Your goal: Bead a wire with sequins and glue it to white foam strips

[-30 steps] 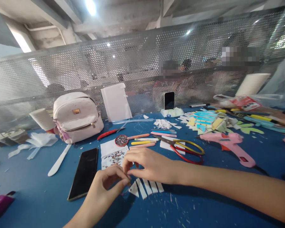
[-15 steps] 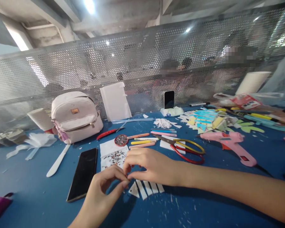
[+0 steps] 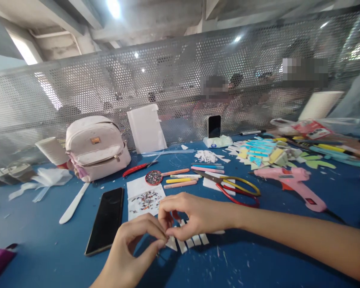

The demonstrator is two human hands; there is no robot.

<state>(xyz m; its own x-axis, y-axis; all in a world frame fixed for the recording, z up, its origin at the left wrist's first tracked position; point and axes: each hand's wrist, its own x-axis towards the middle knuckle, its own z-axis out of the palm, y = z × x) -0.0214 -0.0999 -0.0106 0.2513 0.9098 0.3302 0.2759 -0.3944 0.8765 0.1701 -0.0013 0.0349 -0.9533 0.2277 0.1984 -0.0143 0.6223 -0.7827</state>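
Note:
My left hand point(image 3: 138, 248) and my right hand point(image 3: 192, 214) meet low in the middle of the blue table point(image 3: 48, 248), both closed in a pinch over a row of white foam strips point(image 3: 189, 241). The fingertips touch at the strips' left end; what they pinch is too small to make out. Just behind the hands lies a white paper with scattered sequins point(image 3: 145, 200). A black phone point(image 3: 106, 220) lies flat to the left of my left hand.
Red-and-yellow scissors point(image 3: 234, 188), chalk sticks point(image 3: 181, 178), a sequin dish point(image 3: 153, 177) and a pink glue gun point(image 3: 294, 182) lie behind. A pink backpack point(image 3: 96, 148), paper cup point(image 3: 52, 151), standing phone point(image 3: 214, 126) and coloured paper scraps point(image 3: 259, 152) line the perforated metal screen point(image 3: 108, 88). People sit behind it.
Both hands have drawn slightly toward me and lifted off the strips a little; my right fingers have curled further into a pinch. The sequin paper shows more fully now.

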